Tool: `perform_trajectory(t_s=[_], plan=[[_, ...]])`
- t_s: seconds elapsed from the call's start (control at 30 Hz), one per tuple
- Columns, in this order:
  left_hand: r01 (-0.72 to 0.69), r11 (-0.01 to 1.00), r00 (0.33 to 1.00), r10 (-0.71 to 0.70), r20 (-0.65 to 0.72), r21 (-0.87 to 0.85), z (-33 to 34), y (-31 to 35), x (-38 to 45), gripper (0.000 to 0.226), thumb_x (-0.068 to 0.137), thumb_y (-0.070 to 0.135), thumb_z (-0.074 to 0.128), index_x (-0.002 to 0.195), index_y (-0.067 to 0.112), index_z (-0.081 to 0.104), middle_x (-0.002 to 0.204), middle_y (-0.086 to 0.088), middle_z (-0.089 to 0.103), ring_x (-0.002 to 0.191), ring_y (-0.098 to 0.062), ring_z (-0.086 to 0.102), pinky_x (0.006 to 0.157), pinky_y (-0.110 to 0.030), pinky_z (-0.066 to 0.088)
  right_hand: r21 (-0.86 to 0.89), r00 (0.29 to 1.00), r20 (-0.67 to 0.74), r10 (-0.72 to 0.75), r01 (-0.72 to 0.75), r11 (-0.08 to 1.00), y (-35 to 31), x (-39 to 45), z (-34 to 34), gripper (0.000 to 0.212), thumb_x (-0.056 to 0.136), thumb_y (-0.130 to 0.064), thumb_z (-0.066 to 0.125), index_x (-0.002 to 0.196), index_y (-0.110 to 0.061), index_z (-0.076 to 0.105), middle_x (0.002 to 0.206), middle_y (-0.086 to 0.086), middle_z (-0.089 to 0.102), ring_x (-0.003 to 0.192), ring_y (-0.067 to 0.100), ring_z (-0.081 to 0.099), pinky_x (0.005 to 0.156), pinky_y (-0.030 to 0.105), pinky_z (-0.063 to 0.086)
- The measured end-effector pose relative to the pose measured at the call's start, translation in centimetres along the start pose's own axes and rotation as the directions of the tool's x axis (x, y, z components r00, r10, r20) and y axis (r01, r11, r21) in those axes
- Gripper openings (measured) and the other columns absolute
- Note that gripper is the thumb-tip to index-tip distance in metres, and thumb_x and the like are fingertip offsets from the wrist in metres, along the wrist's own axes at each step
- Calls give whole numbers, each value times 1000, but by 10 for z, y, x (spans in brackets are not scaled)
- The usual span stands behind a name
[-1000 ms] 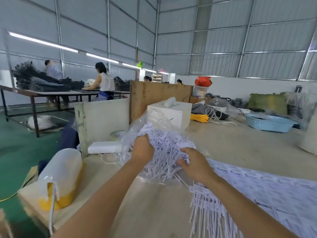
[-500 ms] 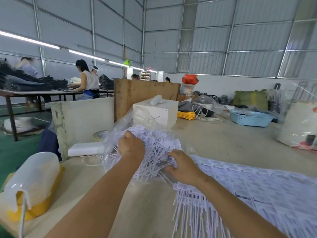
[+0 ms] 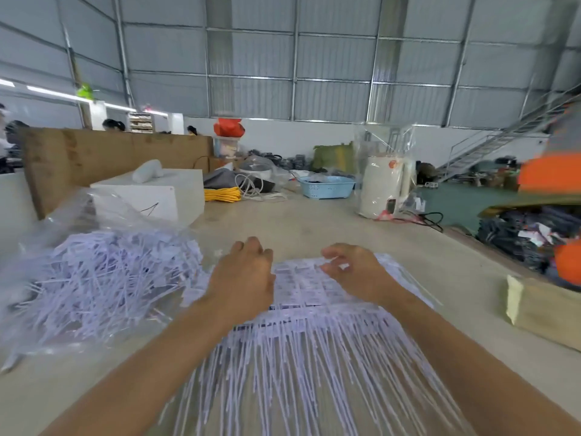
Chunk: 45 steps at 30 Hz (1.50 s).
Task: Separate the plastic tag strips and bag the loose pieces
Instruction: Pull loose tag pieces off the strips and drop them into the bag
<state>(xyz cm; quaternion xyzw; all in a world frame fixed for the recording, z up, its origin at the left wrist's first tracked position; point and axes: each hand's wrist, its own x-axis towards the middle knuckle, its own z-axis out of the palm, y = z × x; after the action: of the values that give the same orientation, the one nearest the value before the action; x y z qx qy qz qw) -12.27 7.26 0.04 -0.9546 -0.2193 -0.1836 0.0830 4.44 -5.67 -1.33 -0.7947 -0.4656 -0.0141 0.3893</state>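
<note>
Now both on tag strips (image 3: 314, 347) — left hand (image 3: 243, 278) flat, right hand (image 3: 355, 272) fingers loosely curled; bag (image 3: 94, 278) left w/ loose pcs.

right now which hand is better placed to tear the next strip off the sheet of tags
Right, probably. The right hand has its fingers curled at the far edge of the joined tag sheet, while the left hand lies flat on the sheet's left side, nearer the bag of loose tags, suited to steadying.

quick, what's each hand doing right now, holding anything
Left hand: open, lying on the sheet of joined tag strips, gripping nothing.
Right hand: fingers loosely curled over the same sheet, no clear grip.
</note>
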Motion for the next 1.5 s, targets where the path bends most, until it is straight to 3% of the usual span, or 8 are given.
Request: perform_trajectory(t_s=[0.23, 0.53, 0.7, 1.03, 1.1, 1.27, 1.4, 1.5], plan=[[-231, 970, 965, 238, 110, -73, 39, 85, 34, 37, 99, 36, 38, 120, 11, 55, 128, -11, 42, 119, -29, 40, 95, -40, 41, -335, 991, -48, 123, -132, 933, 75, -43, -50, 33, 93, -28, 56, 122, -11, 60, 131, 6, 56, 120, 21, 50, 95, 19, 31], [-64, 977, 976, 104, 191, -205, 72, 104, 82, 65, 97, 55, 22, 151, 21, 12, 157, 1, 13, 143, -19, 14, 112, -46, 19, -369, 998, -46, 31, -46, 928, 86, -47, -49, 28, 94, -23, 53, 114, -6, 64, 120, 11, 63, 110, 28, 56, 88, 24, 33], [-73, 982, 942, 124, 313, -173, 74, 106, 97, 59, 98, 54, 20, 150, 25, 21, 153, 0, 24, 139, -26, 25, 110, -55, 18, -423, 1000, 20, -24, 30, 906, 86, -45, -51, 20, 91, -14, 53, 96, -3, 69, 102, 12, 69, 95, 30, 60, 85, 34, 42], [-190, 966, 981, 192, -7, -173, 57, 92, 102, 39, 94, 20, 43, 132, 24, 52, 118, -10, 49, 114, -29, 42, 89, -36, 32, -197, 960, -269, -73, 20, 980, 59, -52, -72, 35, 83, 7, 50, 105, -9, 72, 109, 4, 70, 100, 19, 64, 93, 28, 49], [-204, 963, 979, 197, -53, -175, 52, 87, 102, 43, 93, 23, 45, 136, 31, 50, 119, -7, 50, 113, -27, 43, 87, -35, 32, -160, 993, -114, -30, 11, 987, 53, -54, -79, 29, 85, -2, 55, 103, -15, 73, 105, -2, 70, 92, 13, 64, 88, 27, 50], [-150, 947, 875, 261, 408, -285, 48, 92, 91, 53, 95, 30, 45, 144, 40, 30, 147, 0, 42, 127, -27, 42, 103, -39, 28, -117, 925, 351, 146, -111, 987, 51, -62, -92, 27, 81, -40, 68, 104, -26, 73, 102, -12, 69, 91, 3, 63, 88, 22, 49], [-180, 977, 943, 205, 262, -114, 35, 105, 88, 37, 96, 43, 33, 123, 34, 58, 117, -4, 56, 122, -28, 40, 98, -44, 22, 193, 968, 136, 211, -235, 953, 59, -59, -98, 28, 78, -45, 67, 93, -22, 74, 84, -2, 74, 72, 10, 68, 65, 20, 53], [-189, 971, 962, 214, 170, -148, 35, 120, 86, 47, 99, 44, 30, 88, 16, 67, 87, -3, 46, 106, -27, 44, 92, -42, 27, -103, 955, -154, 254, -271, 957, 81, -49, -87, 20, 92, -16, 57, 107, -10, 70, 103, 7, 71, 86, 19, 65, 79, 26, 47]])
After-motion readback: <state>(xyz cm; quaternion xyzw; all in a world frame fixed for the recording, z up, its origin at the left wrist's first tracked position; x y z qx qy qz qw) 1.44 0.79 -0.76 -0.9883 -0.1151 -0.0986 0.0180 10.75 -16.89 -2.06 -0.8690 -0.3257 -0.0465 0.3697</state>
